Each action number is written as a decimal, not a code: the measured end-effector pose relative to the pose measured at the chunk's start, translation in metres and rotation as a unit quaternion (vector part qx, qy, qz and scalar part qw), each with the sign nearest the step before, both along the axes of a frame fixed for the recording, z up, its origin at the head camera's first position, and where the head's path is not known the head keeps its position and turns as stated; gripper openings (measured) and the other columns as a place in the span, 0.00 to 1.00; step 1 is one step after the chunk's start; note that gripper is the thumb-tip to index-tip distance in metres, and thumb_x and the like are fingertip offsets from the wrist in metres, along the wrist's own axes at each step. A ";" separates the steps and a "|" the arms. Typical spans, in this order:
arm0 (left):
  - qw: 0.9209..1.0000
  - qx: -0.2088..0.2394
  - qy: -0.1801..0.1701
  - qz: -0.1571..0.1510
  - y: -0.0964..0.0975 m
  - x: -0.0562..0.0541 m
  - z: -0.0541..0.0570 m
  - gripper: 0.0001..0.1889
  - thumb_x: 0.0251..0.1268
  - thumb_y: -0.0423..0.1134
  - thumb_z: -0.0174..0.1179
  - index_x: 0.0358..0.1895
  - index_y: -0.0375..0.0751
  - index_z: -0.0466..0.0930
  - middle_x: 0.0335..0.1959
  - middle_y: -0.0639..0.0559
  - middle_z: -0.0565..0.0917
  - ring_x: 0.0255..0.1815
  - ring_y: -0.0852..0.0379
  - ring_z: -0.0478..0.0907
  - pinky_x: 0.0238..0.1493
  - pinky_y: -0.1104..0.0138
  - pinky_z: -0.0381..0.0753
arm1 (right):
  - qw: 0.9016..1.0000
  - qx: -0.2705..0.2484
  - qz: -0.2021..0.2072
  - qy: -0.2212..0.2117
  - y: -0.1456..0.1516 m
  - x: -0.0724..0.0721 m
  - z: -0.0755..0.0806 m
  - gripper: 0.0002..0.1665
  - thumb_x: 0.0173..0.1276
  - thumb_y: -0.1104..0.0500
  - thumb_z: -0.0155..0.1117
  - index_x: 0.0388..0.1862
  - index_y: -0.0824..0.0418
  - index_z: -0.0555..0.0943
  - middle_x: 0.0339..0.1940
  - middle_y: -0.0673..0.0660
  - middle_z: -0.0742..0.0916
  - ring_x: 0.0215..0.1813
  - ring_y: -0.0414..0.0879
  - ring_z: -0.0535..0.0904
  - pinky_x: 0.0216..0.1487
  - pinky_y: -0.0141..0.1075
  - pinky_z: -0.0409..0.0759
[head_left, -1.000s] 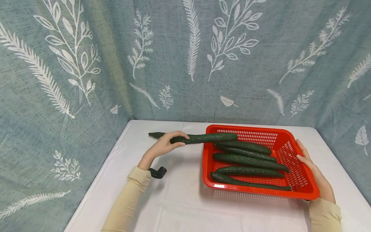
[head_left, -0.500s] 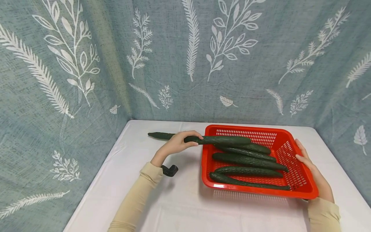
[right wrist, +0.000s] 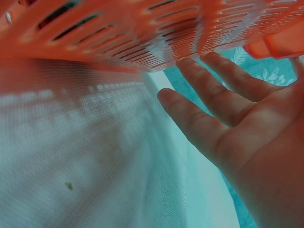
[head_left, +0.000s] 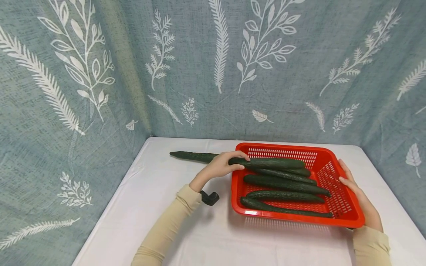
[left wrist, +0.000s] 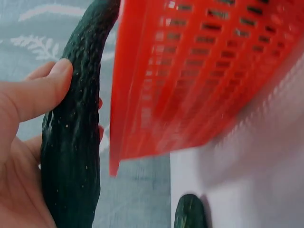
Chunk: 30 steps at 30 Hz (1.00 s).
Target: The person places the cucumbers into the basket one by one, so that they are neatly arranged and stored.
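Observation:
My left hand (head_left: pixel 220 164) holds a long dark green cucumber (head_left: pixel 274 163) between thumb and fingers. Its far end lies over the back left of the red plastic basket (head_left: pixel 235 192), above other cucumbers (head_left: pixel 286 184) lying side by side inside. In the left wrist view, the thumb presses the bumpy skin of the held cucumber (left wrist: pixel 71 156) next to the basket wall (left wrist: pixel 142 95). My right hand (head_left: pixel 361 194) holds the basket's right side, thumb over the rim; in the right wrist view three fingers (right wrist: pixel 204 123) stretch along its outside.
Another cucumber (head_left: pixel 191 156) lies on the white tablecloth (head_left: pixel 206 236) at the back left, partly behind my left hand; its tip (left wrist: pixel 191 211) shows in the left wrist view. A black device (head_left: pixel 210 198) sits at my left wrist. A patterned blue-green curtain (head_left: pixel 199 74) closes off the back.
My left hand has moved right with the cucumber, bringing it from the basket's left rim farther over the inside. The right hand and basket have stayed nearly still.

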<state>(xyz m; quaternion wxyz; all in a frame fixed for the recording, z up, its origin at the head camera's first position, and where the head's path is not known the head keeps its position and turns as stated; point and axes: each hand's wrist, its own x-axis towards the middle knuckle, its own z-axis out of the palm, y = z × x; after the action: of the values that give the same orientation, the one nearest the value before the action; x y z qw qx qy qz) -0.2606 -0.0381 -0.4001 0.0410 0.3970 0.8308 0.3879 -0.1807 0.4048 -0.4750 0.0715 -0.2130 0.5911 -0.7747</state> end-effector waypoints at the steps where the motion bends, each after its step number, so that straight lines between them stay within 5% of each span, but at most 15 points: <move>1: 1.000 0.000 -0.001 0.000 0.003 0.001 0.000 0.13 0.63 0.42 0.59 0.51 0.54 0.78 0.52 0.60 0.79 0.59 0.59 0.72 0.60 0.63 0.71 | 1.000 -0.003 0.003 -0.001 0.000 0.000 0.000 0.35 0.74 0.67 0.24 0.72 0.34 0.47 0.62 0.33 0.67 0.57 0.29 0.71 0.49 0.25 0.75; 8: 1.000 -0.013 -0.005 -0.002 0.022 0.006 0.001 0.13 0.63 0.42 0.59 0.51 0.53 0.78 0.53 0.58 0.79 0.59 0.58 0.73 0.57 0.63 0.73 | 1.000 0.000 0.010 -0.006 0.000 0.001 -0.001 0.36 0.74 0.67 0.22 0.73 0.33 0.44 0.62 0.33 0.67 0.57 0.29 0.70 0.50 0.25 0.75; 19: 0.999 -0.030 -0.004 -0.045 0.041 0.017 0.004 0.14 0.65 0.42 0.58 0.53 0.53 0.76 0.54 0.58 0.79 0.58 0.58 0.73 0.55 0.67 0.73 | 1.000 -0.007 -0.003 -0.010 0.000 0.001 0.000 0.35 0.74 0.67 0.24 0.74 0.37 0.42 0.62 0.33 0.66 0.56 0.29 0.71 0.49 0.25 0.76; 30: 0.997 -0.051 0.011 -0.050 0.053 0.036 0.006 0.14 0.63 0.44 0.59 0.51 0.56 0.76 0.52 0.60 0.79 0.29 0.67 0.72 0.34 0.77 0.71 | 1.000 -0.028 0.014 -0.004 -0.002 0.002 0.001 0.36 0.74 0.68 0.22 0.75 0.41 0.36 0.63 0.34 0.66 0.59 0.29 0.70 0.50 0.26 0.76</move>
<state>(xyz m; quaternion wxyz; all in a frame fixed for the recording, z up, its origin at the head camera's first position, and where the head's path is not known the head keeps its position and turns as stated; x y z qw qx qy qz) -0.2248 0.0145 -0.3946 0.0712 0.4401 0.8287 0.3383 -0.1790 0.4032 -0.4744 0.0786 -0.2198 0.5660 -0.7907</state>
